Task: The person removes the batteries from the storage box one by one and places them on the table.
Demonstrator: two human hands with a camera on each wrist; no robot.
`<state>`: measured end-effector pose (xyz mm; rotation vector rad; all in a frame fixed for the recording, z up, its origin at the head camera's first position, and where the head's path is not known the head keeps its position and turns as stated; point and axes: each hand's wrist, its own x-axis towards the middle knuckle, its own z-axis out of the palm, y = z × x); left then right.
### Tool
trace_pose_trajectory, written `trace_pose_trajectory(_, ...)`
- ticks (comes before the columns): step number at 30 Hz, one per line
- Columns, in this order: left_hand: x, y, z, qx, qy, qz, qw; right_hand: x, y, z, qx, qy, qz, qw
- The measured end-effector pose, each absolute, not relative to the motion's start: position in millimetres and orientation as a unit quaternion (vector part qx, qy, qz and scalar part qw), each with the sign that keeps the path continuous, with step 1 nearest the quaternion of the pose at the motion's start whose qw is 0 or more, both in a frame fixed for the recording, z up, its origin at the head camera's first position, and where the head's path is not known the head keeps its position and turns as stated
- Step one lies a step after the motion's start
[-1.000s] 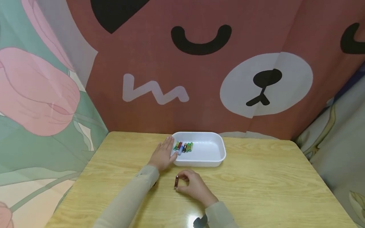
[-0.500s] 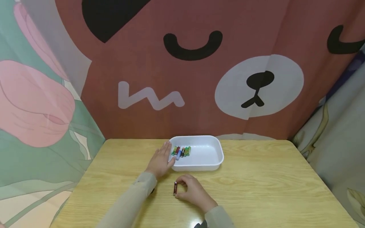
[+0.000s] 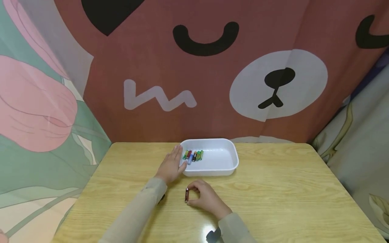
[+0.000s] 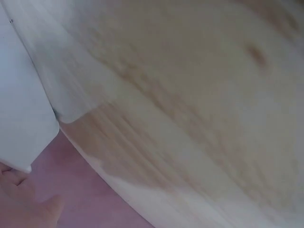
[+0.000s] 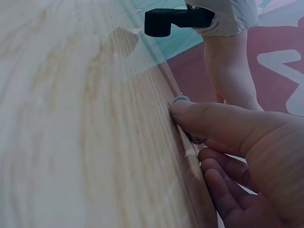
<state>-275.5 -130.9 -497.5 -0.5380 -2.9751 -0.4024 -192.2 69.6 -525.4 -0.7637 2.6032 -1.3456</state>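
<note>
In the head view my right hand (image 3: pixel 208 199) pinches a dark red battery (image 3: pixel 186 195) by its two ends between thumb and fingers, low over the table in front of the tray. The right wrist view shows the thumb over one metal end of that battery (image 5: pixel 181 99); most of it is hidden. My left hand (image 3: pixel 170 167) rests against the left side of a white tray (image 3: pixel 222 168), fingers straight and the thumb near the front corner. Inside the tray, at its left, lie several batteries (image 3: pixel 194 156), green, red, blue and black, side by side.
The tray stands near the back edge of the wooden table (image 3: pixel 273 195). Behind it hangs a curtain (image 3: pixel 212 118) with a bear face. A dark wrist camera (image 3: pixel 213 235) sits under the right cuff.
The head view has shifted slightly. Both hands, the tray and the pinched battery keep about the same places relative to each other.
</note>
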Motion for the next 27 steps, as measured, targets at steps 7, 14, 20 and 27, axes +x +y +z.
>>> trace_pose_trajectory(7,-275.6,-133.7,-495.9,-0.177,-0.975,-0.127,0.042,-193.6,68.4,-525.8,-0.260,0.856,-0.444,0.056)
trace_pose_trajectory(14,-274.6,-131.1,-492.4,-0.172,-0.976,-0.134,0.020,-193.5,72.1,-527.4,-0.258,0.855,-0.444,0.066)
trace_pose_trajectory(20,-274.6,-128.3,-491.6,-0.174,-0.975,-0.135,0.023,-193.8,74.2,-526.4,-0.255,0.855,-0.448,0.064)
trace_pose_trajectory(27,-275.7,-130.9,-492.6,-0.168,-0.977,-0.130,0.019,-193.0,66.4,-523.2,-0.252,0.865,-0.430,0.054)
